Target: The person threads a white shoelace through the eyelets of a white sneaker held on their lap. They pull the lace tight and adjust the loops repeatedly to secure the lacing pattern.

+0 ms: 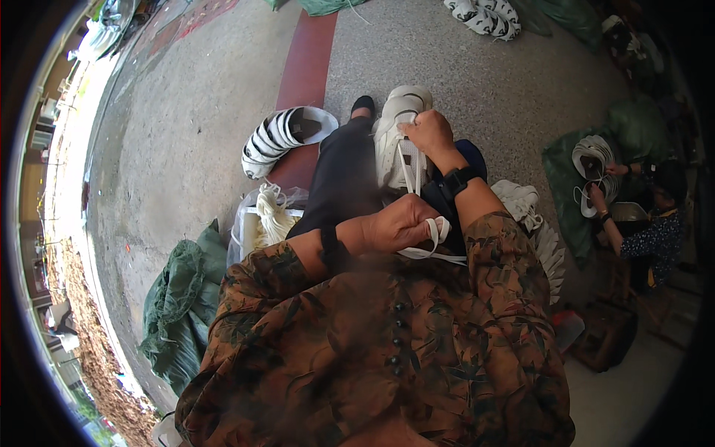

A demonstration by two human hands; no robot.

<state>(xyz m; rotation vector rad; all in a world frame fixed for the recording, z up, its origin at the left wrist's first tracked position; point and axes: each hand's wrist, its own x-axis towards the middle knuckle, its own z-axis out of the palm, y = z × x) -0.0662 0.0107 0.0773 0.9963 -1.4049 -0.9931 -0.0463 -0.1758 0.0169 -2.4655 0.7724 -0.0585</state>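
Note:
A cream sneaker (389, 153) rests on my lap, its toe pointing away from me. My right hand (432, 132) is closed at the sneaker's upper, thumb and fingers against the lacing area; its fingertips are partly hidden. Nearer my body, my left hand (406, 222) is closed in a fist round a white shoelace (435, 237). Strands of the lace run between the shoe and this fist, and a loop and loose lengths hang beyond it. Both wrists wear black bands.
White striped shoes (261, 153) stand nested on the floor at left. Below them, a plastic-lined box (242, 231) holds a bundle of white laces (273, 216). A green sack (186, 290) lies left; more shoes (521, 205) are at my right. Another person (655, 231) handles shoes farther right.

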